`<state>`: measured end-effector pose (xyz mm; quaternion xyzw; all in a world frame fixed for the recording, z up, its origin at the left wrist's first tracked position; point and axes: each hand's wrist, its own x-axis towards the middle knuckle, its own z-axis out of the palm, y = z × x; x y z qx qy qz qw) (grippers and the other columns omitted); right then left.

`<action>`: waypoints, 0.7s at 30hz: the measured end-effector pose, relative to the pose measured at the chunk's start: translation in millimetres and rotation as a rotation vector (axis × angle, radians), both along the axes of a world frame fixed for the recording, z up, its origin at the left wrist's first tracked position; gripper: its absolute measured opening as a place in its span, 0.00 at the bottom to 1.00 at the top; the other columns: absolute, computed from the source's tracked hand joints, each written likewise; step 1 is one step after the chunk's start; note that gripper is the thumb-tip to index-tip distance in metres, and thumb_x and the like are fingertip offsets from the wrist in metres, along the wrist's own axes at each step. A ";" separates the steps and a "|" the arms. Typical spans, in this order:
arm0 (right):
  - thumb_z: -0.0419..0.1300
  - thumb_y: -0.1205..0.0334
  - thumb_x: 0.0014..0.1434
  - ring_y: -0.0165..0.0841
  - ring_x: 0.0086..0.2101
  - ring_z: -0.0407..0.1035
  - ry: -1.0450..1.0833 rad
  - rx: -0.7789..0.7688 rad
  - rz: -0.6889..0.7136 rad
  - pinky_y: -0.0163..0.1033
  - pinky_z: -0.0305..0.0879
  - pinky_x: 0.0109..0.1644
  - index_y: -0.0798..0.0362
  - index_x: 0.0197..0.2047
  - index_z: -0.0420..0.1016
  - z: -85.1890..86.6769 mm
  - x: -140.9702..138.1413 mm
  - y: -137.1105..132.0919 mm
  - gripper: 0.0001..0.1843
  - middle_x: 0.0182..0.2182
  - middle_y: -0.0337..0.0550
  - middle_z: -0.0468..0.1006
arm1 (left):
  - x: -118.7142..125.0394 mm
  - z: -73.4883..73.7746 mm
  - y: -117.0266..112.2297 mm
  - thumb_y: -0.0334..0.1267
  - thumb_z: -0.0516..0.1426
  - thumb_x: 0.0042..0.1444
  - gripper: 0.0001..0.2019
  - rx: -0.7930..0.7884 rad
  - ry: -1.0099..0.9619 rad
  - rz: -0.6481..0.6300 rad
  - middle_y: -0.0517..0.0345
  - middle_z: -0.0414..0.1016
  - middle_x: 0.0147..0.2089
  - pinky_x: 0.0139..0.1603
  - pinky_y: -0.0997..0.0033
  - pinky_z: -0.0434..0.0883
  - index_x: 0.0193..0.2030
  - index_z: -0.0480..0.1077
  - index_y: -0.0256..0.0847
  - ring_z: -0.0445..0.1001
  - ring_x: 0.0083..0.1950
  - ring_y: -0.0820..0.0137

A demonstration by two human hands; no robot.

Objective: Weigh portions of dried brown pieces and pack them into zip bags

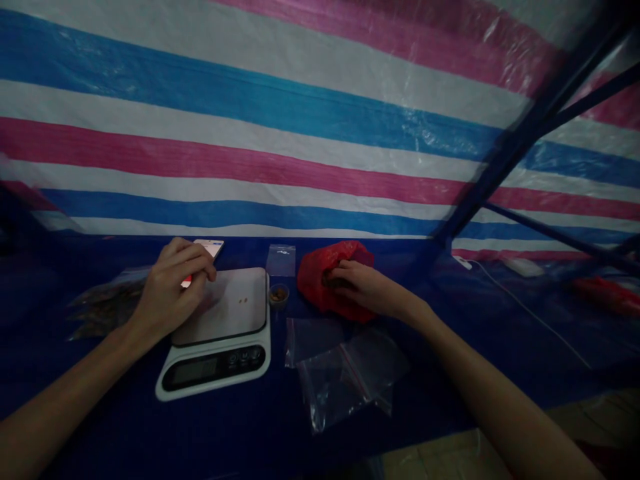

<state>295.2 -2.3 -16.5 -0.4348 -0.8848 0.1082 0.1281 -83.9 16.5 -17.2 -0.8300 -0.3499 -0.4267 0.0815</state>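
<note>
Left hand [170,290], centre-left of frame, fingers curled over the back edge of the digital kitchen scale [220,333], pinching a small red-tipped item; can't tell what it is. White phone [210,248] lies just behind the fingers. Scale platform carries two tiny specks, otherwise bare; display too dark to read.

Right hand [363,287], centre of frame, fingertips tucked into the mouth of the red plastic bag [327,277], closed around something inside; contents hidden. Small cup [279,295] with brownish bits sits between scale and red bag, small zip bag [281,260] just behind it. Clear zip bags [345,373] lie loose at lower centre, filled packets [103,307] at far left.

Judgement: to do the pickup well, take a small pinch, lift clear of the bag mouth, keep the left hand's weight off the platform so the reading stays true.
</note>
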 end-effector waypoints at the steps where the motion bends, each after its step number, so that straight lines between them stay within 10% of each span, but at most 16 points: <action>1: 0.59 0.70 0.65 0.37 0.47 0.72 0.009 -0.003 -0.001 0.44 0.68 0.55 0.51 0.49 0.78 0.0 -0.3 0.2 0.11 0.46 0.48 0.78 | -1.3 0.3 0.7 0.25 0.51 0.57 0.13 0.009 -0.006 0.007 0.55 0.75 0.33 0.43 0.61 0.67 0.25 0.70 0.40 0.68 0.41 0.64; 15: 0.65 0.63 0.59 0.34 0.31 0.75 0.424 -0.054 -0.189 0.38 0.69 0.36 0.54 0.37 0.82 16.2 5.1 10.6 0.05 0.33 0.44 0.83 | -10.5 -3.2 11.0 0.24 0.50 0.57 0.14 0.044 -0.068 0.019 0.57 0.73 0.31 0.44 0.60 0.64 0.24 0.68 0.42 0.67 0.38 0.65; 21: 0.65 0.62 0.60 0.32 0.31 0.76 0.528 -0.231 -0.071 0.36 0.71 0.36 0.54 0.39 0.82 39.3 -43.7 0.9 0.06 0.32 0.42 0.83 | -6.8 -2.9 8.1 0.23 0.50 0.56 0.14 0.035 -0.091 -0.017 0.57 0.72 0.31 0.44 0.59 0.64 0.24 0.68 0.41 0.67 0.39 0.65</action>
